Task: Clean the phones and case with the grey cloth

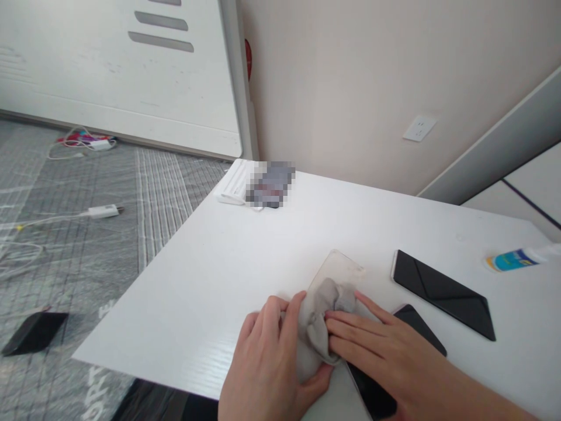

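Note:
A clear phone case (339, 268) lies flat on the white table (210, 275). A crumpled grey cloth (322, 313) rests on the case's near end. My left hand (269, 368) grips the cloth from the left, thumb under its lower edge. My right hand (381, 354) presses flat fingers onto the cloth from the right and partly covers a black phone (416, 330) lying beneath the palm.
A black folded tablet cover (442, 292) lies right of the case, a small white and blue bottle (515, 258) beyond it. A white box and a blurred item (269, 184) sit at the far corner. Cables and a black pouch (33, 332) lie on the grey floor mat.

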`<action>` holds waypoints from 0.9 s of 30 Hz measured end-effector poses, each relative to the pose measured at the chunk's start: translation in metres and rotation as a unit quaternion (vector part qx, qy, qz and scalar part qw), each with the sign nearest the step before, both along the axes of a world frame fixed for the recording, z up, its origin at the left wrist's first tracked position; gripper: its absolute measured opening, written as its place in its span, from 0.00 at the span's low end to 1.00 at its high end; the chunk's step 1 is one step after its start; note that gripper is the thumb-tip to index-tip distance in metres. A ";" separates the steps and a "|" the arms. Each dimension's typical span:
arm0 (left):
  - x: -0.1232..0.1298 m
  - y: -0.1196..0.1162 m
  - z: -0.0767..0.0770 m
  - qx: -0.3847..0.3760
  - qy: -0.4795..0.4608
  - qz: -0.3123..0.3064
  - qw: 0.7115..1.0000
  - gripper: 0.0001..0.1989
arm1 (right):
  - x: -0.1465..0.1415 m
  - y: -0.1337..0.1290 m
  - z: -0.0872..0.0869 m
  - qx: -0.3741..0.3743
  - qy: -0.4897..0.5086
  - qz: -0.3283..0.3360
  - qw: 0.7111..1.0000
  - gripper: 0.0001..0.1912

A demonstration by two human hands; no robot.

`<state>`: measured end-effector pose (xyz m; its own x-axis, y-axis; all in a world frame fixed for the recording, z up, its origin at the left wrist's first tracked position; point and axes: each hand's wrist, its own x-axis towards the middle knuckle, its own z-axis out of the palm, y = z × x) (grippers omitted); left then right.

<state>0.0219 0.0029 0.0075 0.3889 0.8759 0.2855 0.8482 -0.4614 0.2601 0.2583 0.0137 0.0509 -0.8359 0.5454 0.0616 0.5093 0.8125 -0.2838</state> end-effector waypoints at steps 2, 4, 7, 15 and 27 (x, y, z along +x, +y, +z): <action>0.000 0.001 0.000 0.002 -0.003 0.002 1.000 0.44 | 0.011 0.002 -0.001 0.054 0.016 -0.023 0.998 0.39; 0.000 0.001 -0.001 0.009 -0.004 0.005 1.000 0.43 | 0.023 0.008 -0.007 0.101 0.020 -0.049 0.993 0.41; 0.001 0.000 -0.001 0.013 -0.014 0.006 1.000 0.45 | 0.040 0.024 -0.017 0.155 -0.012 -0.084 0.984 0.37; -0.002 0.001 -0.002 0.031 -0.008 0.002 0.999 0.47 | 0.015 0.036 -0.031 0.128 -0.035 -0.107 0.985 0.59; -0.001 0.001 -0.006 0.100 0.028 -0.006 0.995 0.42 | -0.017 0.020 -0.013 -0.004 0.083 -0.032 0.996 0.13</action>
